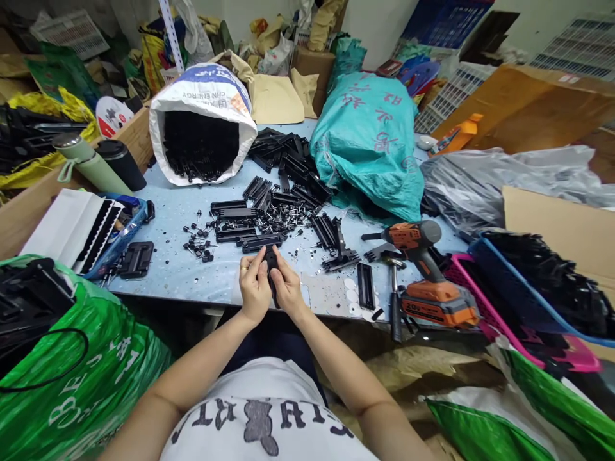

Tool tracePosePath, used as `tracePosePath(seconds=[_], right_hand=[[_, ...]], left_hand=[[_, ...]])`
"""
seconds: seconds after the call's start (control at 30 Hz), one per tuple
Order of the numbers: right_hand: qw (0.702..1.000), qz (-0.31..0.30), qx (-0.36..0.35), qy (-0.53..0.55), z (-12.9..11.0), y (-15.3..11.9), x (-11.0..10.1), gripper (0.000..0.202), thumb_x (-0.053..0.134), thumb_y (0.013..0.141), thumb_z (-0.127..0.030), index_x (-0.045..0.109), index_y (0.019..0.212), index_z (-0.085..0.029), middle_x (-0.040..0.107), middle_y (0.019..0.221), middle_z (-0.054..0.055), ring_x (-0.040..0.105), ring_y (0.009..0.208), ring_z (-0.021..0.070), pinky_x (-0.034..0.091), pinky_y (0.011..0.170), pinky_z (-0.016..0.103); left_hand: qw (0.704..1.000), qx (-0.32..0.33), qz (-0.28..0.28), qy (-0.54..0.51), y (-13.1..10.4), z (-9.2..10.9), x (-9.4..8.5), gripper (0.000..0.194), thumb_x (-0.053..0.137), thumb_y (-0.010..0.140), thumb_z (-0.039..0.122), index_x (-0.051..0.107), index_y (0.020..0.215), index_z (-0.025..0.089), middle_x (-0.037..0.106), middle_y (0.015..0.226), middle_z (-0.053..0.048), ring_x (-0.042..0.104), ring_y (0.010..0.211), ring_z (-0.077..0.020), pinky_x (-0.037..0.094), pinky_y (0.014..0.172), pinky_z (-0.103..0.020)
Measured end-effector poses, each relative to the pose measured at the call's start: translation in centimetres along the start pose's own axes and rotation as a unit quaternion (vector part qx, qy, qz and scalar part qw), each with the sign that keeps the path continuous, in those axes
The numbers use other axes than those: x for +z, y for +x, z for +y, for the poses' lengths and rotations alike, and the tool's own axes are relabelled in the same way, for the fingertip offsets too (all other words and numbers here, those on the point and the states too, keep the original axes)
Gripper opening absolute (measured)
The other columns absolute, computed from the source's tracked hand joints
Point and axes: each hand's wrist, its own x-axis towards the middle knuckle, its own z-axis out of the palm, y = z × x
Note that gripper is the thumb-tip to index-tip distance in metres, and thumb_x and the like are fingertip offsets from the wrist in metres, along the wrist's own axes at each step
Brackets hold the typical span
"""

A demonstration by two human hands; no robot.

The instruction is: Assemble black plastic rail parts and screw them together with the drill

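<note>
Both hands grip one long black plastic part (271,261), held close to upright at the table's front edge. My left hand (254,286) wraps its left side, and my right hand (287,285) closes on its right side. The fingers hide much of the part. Just beyond lie small black-headed metal pins (283,219), heaped among more black plastic parts (235,212). A few loose pins (199,246) are scattered to the left. Near the right hand, a single black plastic frame (366,286) lies by the front edge.
An orange cordless drill (423,246) stands at right beside a hammer (394,301). A white sack (204,89) of black pieces and a teal sack (369,141) stand behind. Blue basket (542,294) and pink basket (480,301) are at right; a green bag (96,365) is at left.
</note>
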Motion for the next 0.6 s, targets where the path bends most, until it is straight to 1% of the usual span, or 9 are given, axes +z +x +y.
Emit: tracePosePath(seconds=[0.13, 0.23, 0.33, 0.4, 0.43, 0.47, 0.5, 0.57, 0.6], right_hand=[[0.999, -0.028, 0.008, 0.032, -0.1, -0.1, 0.7, 0.06, 0.035, 0.089, -0.052, 0.027, 0.143, -0.027, 0.053, 0.109, 0.009, 0.055, 0.067, 0.015, 0.051, 0.07, 0.035], [1.0, -0.014, 0.022, 0.014, 0.6, -0.2, 1.0, 0.06, 0.033, 0.09, -0.05, 0.022, 0.145, -0.027, 0.053, 0.111, 0.009, 0.054, 0.066, 0.0135, 0.051, 0.07, 0.033], [0.997, -0.066, 0.035, -0.036, 1.9, 1.3, 0.7, 0.059, 0.037, 0.09, -0.049, 0.026, 0.143, -0.027, 0.055, 0.114, 0.008, 0.057, 0.081, 0.0163, 0.048, 0.081, 0.034], [0.994, -0.083, 0.069, -0.029, 3.4, 4.1, -1.0, 0.058, 0.043, 0.086, -0.051, 0.035, 0.139, -0.028, 0.057, 0.114, 0.006, 0.057, 0.089, 0.0171, 0.047, 0.084, 0.034], [0.993, -0.056, 0.101, -0.004, 4.4, 6.1, -2.5, 0.058, 0.045, 0.085, -0.053, 0.039, 0.136, -0.028, 0.057, 0.112, 0.006, 0.057, 0.09, 0.0168, 0.048, 0.083, 0.034], [0.989, 0.005, 0.143, 0.038, 5.4, 8.2, -4.5, 0.058, 0.042, 0.085, -0.055, 0.041, 0.134, -0.025, 0.058, 0.11, 0.007, 0.057, 0.087, 0.0158, 0.05, 0.079, 0.032], [0.973, 0.096, 0.195, 0.081, 6.5, 10.5, -7.0, 0.059, 0.037, 0.086, -0.058, 0.042, 0.133, -0.021, 0.058, 0.108, 0.009, 0.058, 0.083, 0.015, 0.052, 0.074, 0.031], [0.912, 0.27, 0.274, 0.143, 8.6, 14.6, -12.5, 0.066, 0.026, 0.088, -0.063, 0.042, 0.13, -0.014, 0.056, 0.109, 0.014, 0.06, 0.081, 0.0151, 0.053, 0.068, 0.03], [0.888, 0.323, 0.289, 0.157, 9.4, 16.3, -15.2, 0.069, 0.021, 0.088, -0.063, 0.041, 0.13, -0.012, 0.054, 0.113, 0.017, 0.06, 0.084, 0.0159, 0.053, 0.067, 0.031]], left_hand=[[0.999, 0.003, -0.047, -0.006, 1.0, 0.1, -0.2, 0.036, 0.038, 0.093, 0.035, 0.06, 0.115, 0.017, 0.053, 0.091, -0.007, 0.053, 0.081, -0.0133, 0.047, 0.075, -0.027], [0.997, -0.004, -0.077, -0.022, 1.8, -0.9, -0.1, 0.037, 0.039, 0.092, 0.039, 0.062, 0.112, 0.017, 0.053, 0.091, -0.007, 0.053, 0.08, -0.0133, 0.047, 0.073, -0.027], [0.989, -0.109, -0.089, -0.036, 1.5, -2.9, 0.4, 0.042, 0.033, 0.093, 0.043, 0.056, 0.118, 0.017, 0.052, 0.097, -0.008, 0.052, 0.063, -0.0087, 0.048, 0.059, -0.025], [0.981, -0.166, -0.099, 0.002, 0.6, -4.4, 0.4, 0.046, 0.034, 0.092, 0.044, 0.048, 0.125, 0.017, 0.052, 0.102, -0.01, 0.053, 0.062, -0.0095, 0.049, 0.058, -0.026], [0.98, -0.162, -0.108, 0.041, 0.0, -5.2, 0.1, 0.048, 0.037, 0.091, 0.044, 0.044, 0.128, 0.016, 0.051, 0.106, -0.012, 0.057, 0.071, -0.0132, 0.051, 0.063, -0.03], [0.98, -0.136, -0.118, 0.088, -0.7, -5.9, -0.4, 0.05, 0.041, 0.089, 0.043, 0.041, 0.131, 0.015, 0.05, 0.111, -0.015, 0.058, 0.086, -0.0183, 0.051, 0.072, -0.034], [0.978, -0.093, -0.128, 0.137, -1.3, -6.5, -1.0, 0.053, 0.044, 0.088, 0.042, 0.039, 0.133, 0.014, 0.048, 0.116, -0.017, 0.054, 0.1, -0.0232, 0.049, 0.082, -0.04], [0.967, 0.0, -0.141, 0.214, -2.5, -7.5, -2.4, 0.055, 0.048, 0.087, 0.038, 0.036, 0.134, 0.013, 0.046, 0.123, -0.019, 0.043, 0.118, -0.0287, 0.041, 0.095, -0.048], [0.959, 0.038, -0.144, 0.24, -3.0, -8.0, -3.1, 0.054, 0.048, 0.087, 0.036, 0.036, 0.134, 0.013, 0.047, 0.123, -0.019, 0.041, 0.12, -0.0296, 0.038, 0.097, -0.049]])
